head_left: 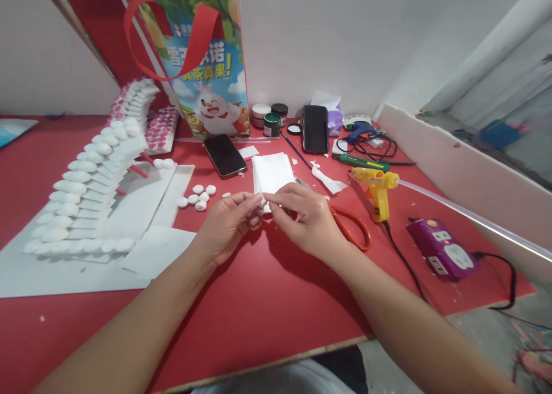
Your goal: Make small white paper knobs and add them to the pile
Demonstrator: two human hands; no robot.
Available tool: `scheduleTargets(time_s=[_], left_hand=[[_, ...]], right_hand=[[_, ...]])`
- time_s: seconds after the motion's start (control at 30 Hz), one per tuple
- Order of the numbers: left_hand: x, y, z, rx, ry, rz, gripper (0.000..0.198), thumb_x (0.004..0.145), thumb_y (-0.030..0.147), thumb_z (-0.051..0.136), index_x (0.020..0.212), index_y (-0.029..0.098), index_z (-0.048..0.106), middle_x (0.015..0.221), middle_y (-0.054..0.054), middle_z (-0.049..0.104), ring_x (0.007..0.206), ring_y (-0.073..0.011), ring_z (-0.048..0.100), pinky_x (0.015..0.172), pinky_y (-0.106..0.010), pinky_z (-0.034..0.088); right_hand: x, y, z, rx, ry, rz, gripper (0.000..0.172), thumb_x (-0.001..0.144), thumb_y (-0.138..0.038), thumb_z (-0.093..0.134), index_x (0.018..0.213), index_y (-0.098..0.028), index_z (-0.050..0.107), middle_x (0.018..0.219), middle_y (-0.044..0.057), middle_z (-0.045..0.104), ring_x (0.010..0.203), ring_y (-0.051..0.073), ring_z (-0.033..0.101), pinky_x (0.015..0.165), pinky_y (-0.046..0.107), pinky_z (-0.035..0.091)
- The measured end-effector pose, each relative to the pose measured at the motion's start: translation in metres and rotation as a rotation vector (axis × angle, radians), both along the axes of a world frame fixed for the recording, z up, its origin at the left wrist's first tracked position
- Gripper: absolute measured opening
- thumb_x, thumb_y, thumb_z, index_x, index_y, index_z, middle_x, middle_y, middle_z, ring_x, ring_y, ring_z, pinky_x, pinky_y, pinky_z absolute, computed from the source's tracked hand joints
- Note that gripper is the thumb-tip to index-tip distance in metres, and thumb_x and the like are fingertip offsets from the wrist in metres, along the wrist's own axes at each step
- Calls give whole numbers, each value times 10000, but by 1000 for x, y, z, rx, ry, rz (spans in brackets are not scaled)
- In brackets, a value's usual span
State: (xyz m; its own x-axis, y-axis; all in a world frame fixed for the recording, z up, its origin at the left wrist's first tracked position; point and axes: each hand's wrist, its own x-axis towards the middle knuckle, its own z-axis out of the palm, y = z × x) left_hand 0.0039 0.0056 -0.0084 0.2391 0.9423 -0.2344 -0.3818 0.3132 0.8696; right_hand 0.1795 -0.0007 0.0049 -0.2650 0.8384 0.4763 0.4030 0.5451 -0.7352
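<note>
My left hand (228,224) and my right hand (308,218) meet above the red table (259,302), fingertips pinched together on a small white piece of paper (261,201). Just behind them lies a stack of white paper sheets (271,172). A few small white rolled balls (199,197) lie to the left of my left hand. Orange-handled scissors (356,230) lie partly under my right hand.
A white spoon-covered craft piece (92,181) lies on white sheets at left. A gift bag (202,60), two phones (224,155) (314,128), paint jars (271,121), a yellow glue gun (378,190) and a purple power strip (444,250) stand around.
</note>
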Motion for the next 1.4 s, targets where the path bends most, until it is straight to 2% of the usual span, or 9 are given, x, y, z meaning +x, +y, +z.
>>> scheduleTargets(time_s=[0.1,0.33,0.47,0.7,0.83,0.97,1.17,1.27,1.4], left_hand=[[0,0,1,-10,-10,5,330,694,383,904,729,126,701,705,-8,630,609,-72,520,584,-188,444],[1,-1,3,-21,-8,-63,314,712,385,894,758,122,729,698,-5,631,580,-63,532,563,-175,452],[-1,0,0,24,-12,-76,276,742,368,882,742,136,731,699,-8,655,595,-67,555,576,-170,462],[-2,0,-2,77,32,-64,225,756,337,877,802,148,765,753,-22,715,644,-91,627,643,-200,529],[-1,-1,0,64,15,-75,217,743,312,888,827,142,781,760,-23,731,655,-95,653,674,-207,555],[-1,-1,0,40,0,-68,210,735,276,891,853,140,783,775,-26,739,677,-96,672,694,-199,561],[-2,-1,1,-3,-4,-86,239,730,293,882,859,127,769,784,-44,726,646,-113,645,621,-232,570],[-2,-2,5,-32,-31,-91,266,710,322,882,842,128,757,766,-46,705,616,-136,615,521,-265,553],[-2,-2,6,-48,-65,-46,246,712,293,878,832,117,755,801,-55,712,640,-115,620,584,-246,548]], right_hand=[[-1,0,-1,39,-39,-22,263,942,-211,558,1009,-192,811,877,61,707,714,123,623,636,248,481],[1,0,6,-255,112,-90,163,898,-251,646,936,-150,769,812,35,746,601,99,582,599,244,474],[1,-1,5,-194,29,-76,140,885,-239,658,852,-150,761,722,4,715,536,70,506,550,221,420],[4,0,2,-12,-121,-78,127,888,-163,626,840,-155,744,731,8,701,605,86,550,607,224,418],[4,0,3,5,-133,-111,127,898,-169,624,802,-159,706,716,7,688,626,96,564,621,231,415],[2,0,3,-94,-95,-134,130,896,-207,624,800,-164,701,702,5,680,620,102,560,625,241,421],[7,5,9,-395,51,-93,141,874,-268,615,813,-166,689,719,11,700,598,116,578,601,253,445],[20,-1,33,-295,-157,-189,129,896,-244,580,852,-175,681,691,7,679,579,126,566,591,261,417],[41,-25,66,-236,-815,-333,166,929,-290,579,1015,-177,664,750,77,705,620,206,625,543,297,331]])
